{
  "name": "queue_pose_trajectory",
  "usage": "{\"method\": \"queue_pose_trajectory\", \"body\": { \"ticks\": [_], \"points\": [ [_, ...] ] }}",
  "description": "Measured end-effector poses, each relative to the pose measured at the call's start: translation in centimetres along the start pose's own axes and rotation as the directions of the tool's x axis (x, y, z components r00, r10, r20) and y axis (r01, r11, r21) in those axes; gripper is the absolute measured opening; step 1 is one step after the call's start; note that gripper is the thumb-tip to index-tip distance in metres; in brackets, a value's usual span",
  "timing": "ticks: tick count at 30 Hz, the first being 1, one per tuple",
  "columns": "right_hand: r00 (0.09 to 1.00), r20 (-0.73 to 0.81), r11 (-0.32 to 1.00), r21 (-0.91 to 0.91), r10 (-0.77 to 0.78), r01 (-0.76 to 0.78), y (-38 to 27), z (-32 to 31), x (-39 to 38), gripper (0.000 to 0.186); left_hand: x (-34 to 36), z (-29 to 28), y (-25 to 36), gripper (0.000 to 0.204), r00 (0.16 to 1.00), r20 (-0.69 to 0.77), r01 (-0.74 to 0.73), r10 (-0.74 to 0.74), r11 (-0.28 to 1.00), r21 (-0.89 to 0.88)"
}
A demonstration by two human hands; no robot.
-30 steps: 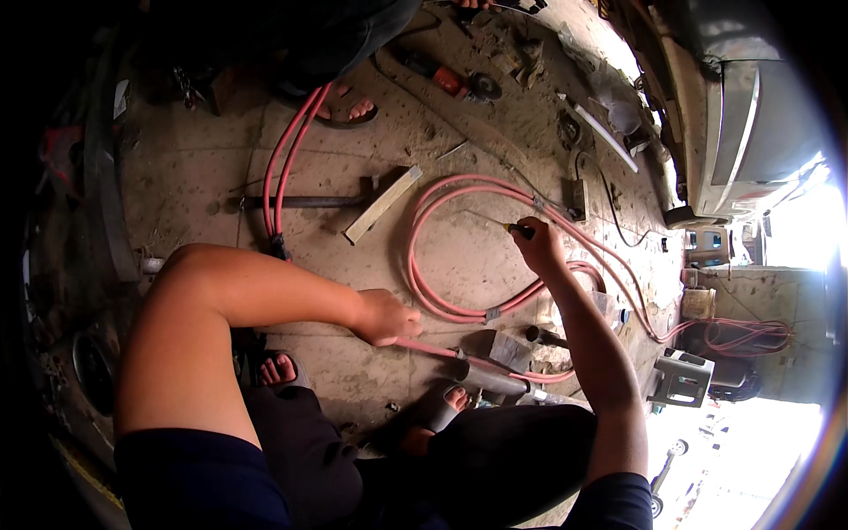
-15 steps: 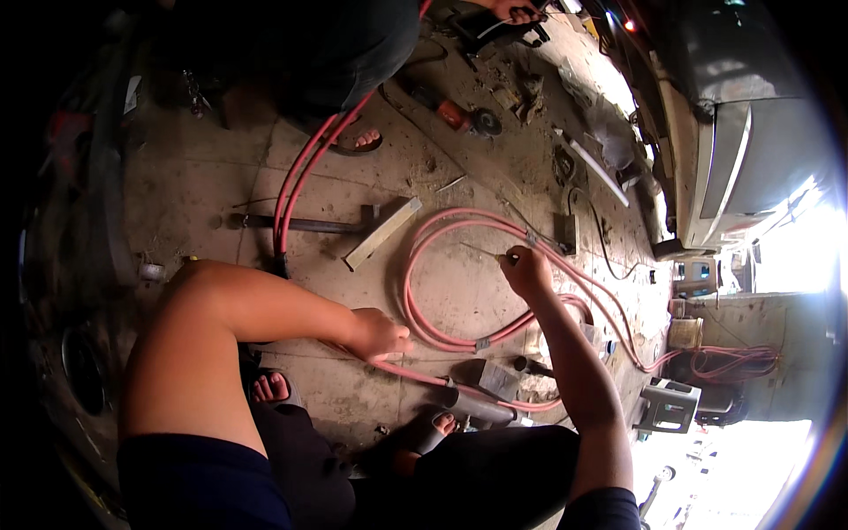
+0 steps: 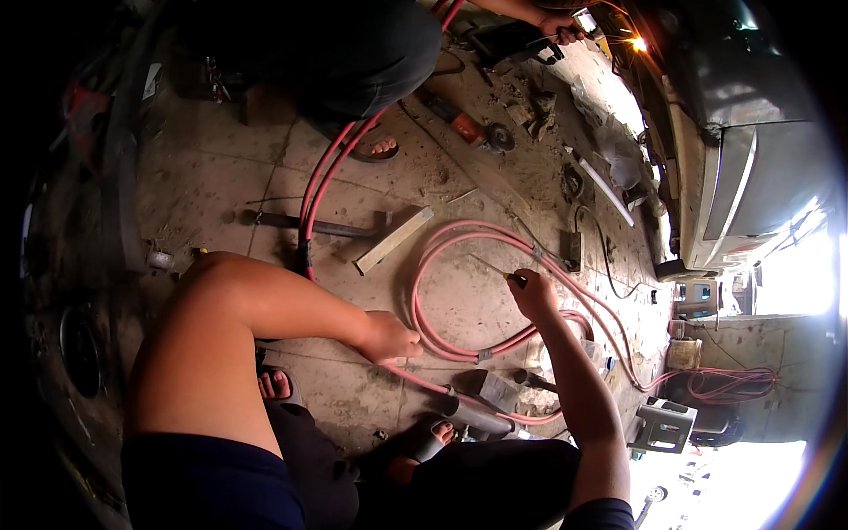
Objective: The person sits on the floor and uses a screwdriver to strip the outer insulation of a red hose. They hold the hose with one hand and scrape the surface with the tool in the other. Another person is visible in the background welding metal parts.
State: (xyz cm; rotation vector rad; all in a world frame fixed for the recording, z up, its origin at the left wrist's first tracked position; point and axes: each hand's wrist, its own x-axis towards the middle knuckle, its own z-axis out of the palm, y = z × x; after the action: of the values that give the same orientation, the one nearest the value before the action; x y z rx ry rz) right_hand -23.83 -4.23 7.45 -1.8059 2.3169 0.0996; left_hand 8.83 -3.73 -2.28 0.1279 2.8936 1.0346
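My left hand is closed round the red hose, near the floor in front of me. From there the hose runs right, past a dark metal pipe. My right hand grips a screwdriver by its yellow and black handle. The thin shaft points left, over the large loop of coiled hose. Grey tape binds the loop's near side. Part of the hose behind my left forearm is hidden.
A hammer and a rectangular bar lie beyond my left hand. Farther off is an orange angle grinder. A co-worker squats at the top; their hand is near bright sparks beside a vehicle. A plastic stool stands right.
The whole view has shifted slightly. More of the screwdriver's handle shows in my right hand. My left hand stays on the hose. The sparks by the co-worker's hand have grown brighter.
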Motion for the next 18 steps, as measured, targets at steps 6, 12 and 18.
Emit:
{"method": "queue_pose_trajectory", "body": {
  "ticks": [6, 12, 18],
  "points": [
    [1.000, -0.001, 0.998, -0.059, -0.023, 0.023, -0.77, 0.04, -0.07, 0.026, -0.15, 0.15, -0.04, 0.033, 1.000, 0.023, 0.011, -0.012, 1.000, 0.015],
    [1.000, -0.010, 0.999, -0.048, -0.024, 0.024, -0.64, 0.33, -0.27, 0.028, -0.14, 0.20, -0.16, 0.032, 1.000, 0.005, 0.004, -0.004, 1.000, 0.017],
    [0.998, -0.015, 0.997, -0.063, -0.055, 0.054, -0.18, 0.73, -0.01, 0.025, -0.31, 0.30, -0.20, 0.031, 1.000, -0.001, 0.000, 0.001, 1.000, 0.025]
  ]
}}
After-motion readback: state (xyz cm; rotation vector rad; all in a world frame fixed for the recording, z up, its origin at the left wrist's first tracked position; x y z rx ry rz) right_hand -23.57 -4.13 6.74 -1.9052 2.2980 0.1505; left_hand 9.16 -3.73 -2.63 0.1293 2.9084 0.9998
